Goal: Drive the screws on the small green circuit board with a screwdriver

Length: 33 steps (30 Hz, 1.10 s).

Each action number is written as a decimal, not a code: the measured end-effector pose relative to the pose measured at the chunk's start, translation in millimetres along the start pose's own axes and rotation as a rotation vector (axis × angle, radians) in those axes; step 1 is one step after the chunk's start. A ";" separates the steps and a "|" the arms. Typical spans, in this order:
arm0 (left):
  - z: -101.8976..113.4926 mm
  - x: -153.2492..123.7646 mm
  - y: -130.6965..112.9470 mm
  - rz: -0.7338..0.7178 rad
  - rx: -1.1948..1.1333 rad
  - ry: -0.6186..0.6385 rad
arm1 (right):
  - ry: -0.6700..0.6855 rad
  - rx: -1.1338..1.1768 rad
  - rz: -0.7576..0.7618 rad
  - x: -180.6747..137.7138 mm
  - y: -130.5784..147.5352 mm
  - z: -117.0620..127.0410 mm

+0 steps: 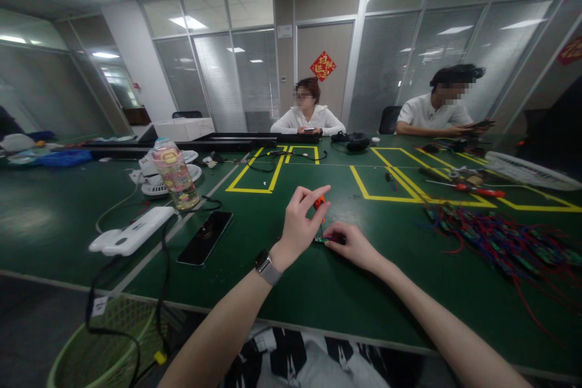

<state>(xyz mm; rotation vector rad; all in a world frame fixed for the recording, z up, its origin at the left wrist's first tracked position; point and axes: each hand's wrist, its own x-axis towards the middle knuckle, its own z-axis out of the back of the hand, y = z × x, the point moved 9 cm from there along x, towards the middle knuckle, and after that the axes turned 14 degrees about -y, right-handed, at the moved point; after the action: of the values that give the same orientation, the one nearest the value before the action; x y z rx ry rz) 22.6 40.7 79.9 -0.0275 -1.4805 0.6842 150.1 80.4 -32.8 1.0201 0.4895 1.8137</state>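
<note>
My left hand [300, 222], with a watch on the wrist, is closed around the orange handle of a small screwdriver [320, 200]. The screwdriver stands nearly upright, and its thin shaft points down at a small green circuit board [320, 240]. Whether the tip touches the board is too small to tell. My right hand [351, 245] pinches the board's right side against the table, where a bit of dark wire shows by the fingers. Part of the board is hidden behind my hands.
Many wired circuit boards [491, 239] lie piled on the right of the green table [254, 279]. A red-handled screwdriver [488, 191] lies behind them. A phone [205, 237], drink bottle [175, 176] and white device [131, 231] are left. Two people sit opposite. A green basket [102, 345] stands below.
</note>
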 end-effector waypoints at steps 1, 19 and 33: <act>-0.9 -0.5 -0.1 0.002 -0.004 0.013 | 0.001 0.000 0.000 -0.1 0.1 -0.1; -3.9 1.3 2.0 0.046 -0.054 0.061 | 0.017 -0.009 0.010 -0.2 4.1 -0.4; -4.1 2.4 -0.5 0.020 -0.069 0.027 | 0.012 -0.002 0.023 -0.1 5.9 0.1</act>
<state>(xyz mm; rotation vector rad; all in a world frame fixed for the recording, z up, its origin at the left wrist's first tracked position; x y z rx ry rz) 26.4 42.9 81.8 -0.1045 -1.4796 0.6464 147.0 77.5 -28.6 1.0179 0.4854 1.8415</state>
